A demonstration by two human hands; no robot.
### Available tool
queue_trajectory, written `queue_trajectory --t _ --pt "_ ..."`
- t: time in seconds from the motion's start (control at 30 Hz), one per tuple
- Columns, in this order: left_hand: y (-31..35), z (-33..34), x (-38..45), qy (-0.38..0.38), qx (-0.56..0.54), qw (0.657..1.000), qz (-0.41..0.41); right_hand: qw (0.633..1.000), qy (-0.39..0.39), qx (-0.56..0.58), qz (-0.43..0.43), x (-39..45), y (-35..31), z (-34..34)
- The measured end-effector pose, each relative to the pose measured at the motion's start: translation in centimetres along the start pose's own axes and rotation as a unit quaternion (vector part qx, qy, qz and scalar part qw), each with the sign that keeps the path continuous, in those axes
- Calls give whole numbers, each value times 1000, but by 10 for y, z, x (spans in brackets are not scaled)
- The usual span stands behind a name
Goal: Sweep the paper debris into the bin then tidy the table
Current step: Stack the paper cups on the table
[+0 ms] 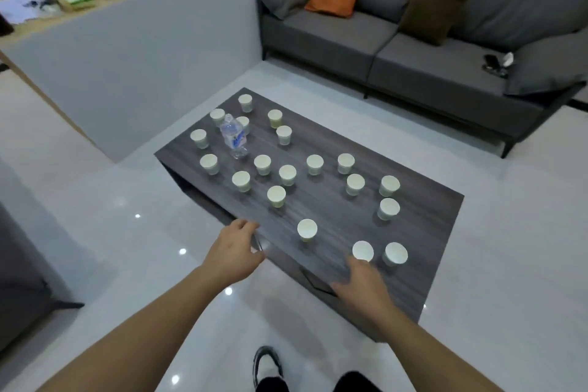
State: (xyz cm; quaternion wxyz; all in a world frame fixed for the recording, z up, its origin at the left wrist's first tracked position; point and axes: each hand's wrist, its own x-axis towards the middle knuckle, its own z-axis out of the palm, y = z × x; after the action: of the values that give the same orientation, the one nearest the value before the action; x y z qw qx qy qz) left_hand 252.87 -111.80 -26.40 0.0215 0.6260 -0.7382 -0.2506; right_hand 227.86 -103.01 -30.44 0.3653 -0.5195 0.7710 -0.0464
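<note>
Dark counter [413,232], grey sofa [413,51] beyond hands. 20 cups [307,228], 1 bottle [234,136]. Left hand [234,251] at counter edge, right hand [361,285] spread; both empty.

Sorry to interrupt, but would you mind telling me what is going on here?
A person leans over a dark coffee table scattered with upright paper cups and one water bottle. The left hand rests at the table's near edge; the right hand reaches toward the nearest cup. Neither holds anything, and no bin shows.
</note>
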Motion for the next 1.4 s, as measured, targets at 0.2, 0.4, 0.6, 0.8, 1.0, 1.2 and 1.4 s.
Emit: queue_trajectory --t 0.2,0.4,0.6,0.8,1.0,1.2,1.4 --pt "11 38 77 -75 14 996 36 994 7 26 102 39 27 6" --pt "29 94 142 -98 -12 995 23 987 -3 34 157 120 65 16" --pt "23 167 180 -158 28 986 -34 984 -6 -26 179 201 98 53" --pt "14 226 221 -160 32 986 -35 981 -19 -31 192 248 122 96" --pt "12 258 245 -177 67 982 4 975 169 53 134 238 131 80" --pt "34 263 256 -197 84 977 7 919 342 34 194 211 158 30" --pt "82 257 277 -135 3 989 61 940 220 9 259 233 178 29"
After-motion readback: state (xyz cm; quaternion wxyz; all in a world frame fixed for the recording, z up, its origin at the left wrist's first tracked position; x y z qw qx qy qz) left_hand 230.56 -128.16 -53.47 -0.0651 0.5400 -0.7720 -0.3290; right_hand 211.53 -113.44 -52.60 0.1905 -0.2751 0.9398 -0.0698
